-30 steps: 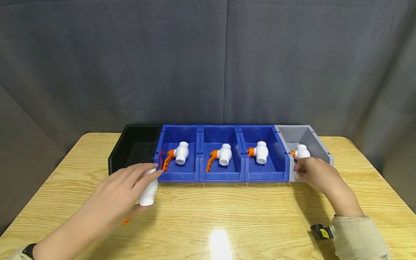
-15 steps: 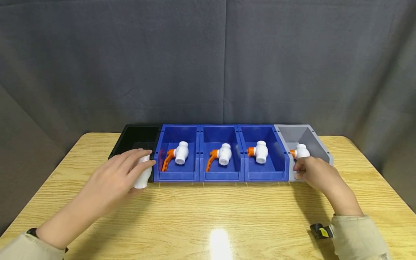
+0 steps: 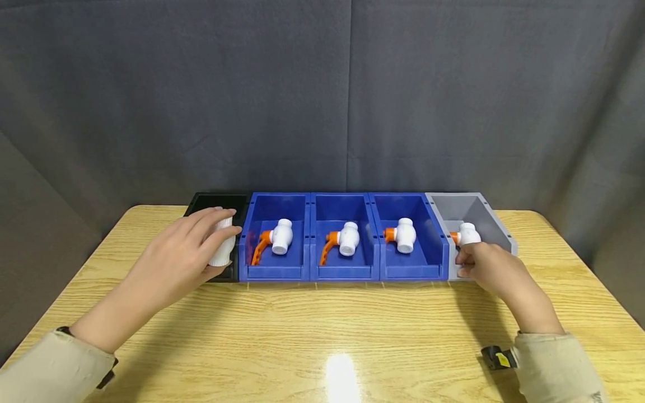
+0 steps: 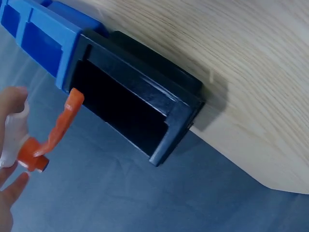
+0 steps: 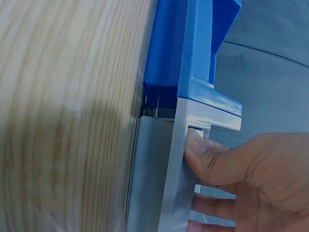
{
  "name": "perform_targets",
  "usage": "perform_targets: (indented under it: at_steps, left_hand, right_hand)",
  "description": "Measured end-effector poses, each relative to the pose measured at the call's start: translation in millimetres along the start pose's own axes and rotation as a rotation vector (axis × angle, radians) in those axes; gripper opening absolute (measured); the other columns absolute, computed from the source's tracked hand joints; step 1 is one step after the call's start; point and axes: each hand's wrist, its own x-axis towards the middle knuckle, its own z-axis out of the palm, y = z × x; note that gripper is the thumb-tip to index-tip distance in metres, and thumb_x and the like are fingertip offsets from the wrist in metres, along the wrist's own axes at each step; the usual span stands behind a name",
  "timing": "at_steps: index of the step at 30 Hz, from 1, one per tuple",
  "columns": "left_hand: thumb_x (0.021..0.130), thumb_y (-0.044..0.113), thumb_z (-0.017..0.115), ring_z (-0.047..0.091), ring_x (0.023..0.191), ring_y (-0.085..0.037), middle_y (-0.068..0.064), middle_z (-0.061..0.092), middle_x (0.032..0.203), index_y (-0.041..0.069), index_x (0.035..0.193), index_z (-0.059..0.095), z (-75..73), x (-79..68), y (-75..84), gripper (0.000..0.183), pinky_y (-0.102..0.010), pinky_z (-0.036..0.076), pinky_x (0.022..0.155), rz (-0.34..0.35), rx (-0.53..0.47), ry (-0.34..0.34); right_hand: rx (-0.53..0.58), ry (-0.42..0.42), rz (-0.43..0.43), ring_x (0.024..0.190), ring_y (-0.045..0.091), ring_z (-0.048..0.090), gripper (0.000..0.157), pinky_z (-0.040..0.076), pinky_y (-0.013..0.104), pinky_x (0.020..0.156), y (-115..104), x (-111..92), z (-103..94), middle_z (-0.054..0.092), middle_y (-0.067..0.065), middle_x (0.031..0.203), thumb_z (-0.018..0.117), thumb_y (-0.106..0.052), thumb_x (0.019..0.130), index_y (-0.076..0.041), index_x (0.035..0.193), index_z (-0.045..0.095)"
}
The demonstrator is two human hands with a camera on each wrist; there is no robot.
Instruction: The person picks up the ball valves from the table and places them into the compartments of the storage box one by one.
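My left hand grips a white ball valve by its body, fingers on the far side and thumb nearer me, over the black bin. In the left wrist view the valve's orange lever handle points toward that bin's opening. My right hand pinches the front lip of the grey bin; in the right wrist view the thumb lies at the rim and the other fingers reach inside. Just behind this hand lies another white ball valve, partly hidden.
Three blue bins stand joined between the black and grey ones, each with a white ball valve with an orange handle. The wooden table extends in front of the row. A grey curtain hangs behind.
My left hand has carried the ball valve away from me, from above the table to over the black bin. The orange handle below it has gone from the head view. My right hand stays put.
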Motion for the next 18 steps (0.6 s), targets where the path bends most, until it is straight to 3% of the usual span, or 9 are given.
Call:
perform_targets:
  at_steps: [11, 18]
  left_hand:
    - [0.058, 0.005, 0.094, 0.05, 0.123, -0.04, -0.022, 0.052, 0.135, 0.0, 0.123, 0.057, 17.2, 0.8, -19.5, 0.075, -0.053, 0.049, 0.092, -0.018, -0.006, 0.038]
    - [0.06, 0.007, 0.095, 0.049, 0.123, -0.039, -0.022, 0.051, 0.135, 0.001, 0.125, 0.056, 25.2, 2.8, -29.9, 0.076, -0.053, 0.047, 0.096, -0.061, 0.004, -0.024]
  right_hand:
    - [0.001, -0.006, 0.006, 0.079, 0.029, 0.061, 0.01, 0.049, 0.053, 0.071, -0.8, 0.2, 0.2, 0.07, 0.013, 0.089, 0.076, -0.002, 0.082, -0.003, 0.089, 0.07]
    - [0.001, -0.005, 0.004, 0.078, 0.029, 0.061, 0.011, 0.049, 0.053, 0.071, -0.5, 0.0, 0.6, 0.07, 0.014, 0.089, 0.077, -0.002, 0.081, -0.003, 0.089, 0.07]
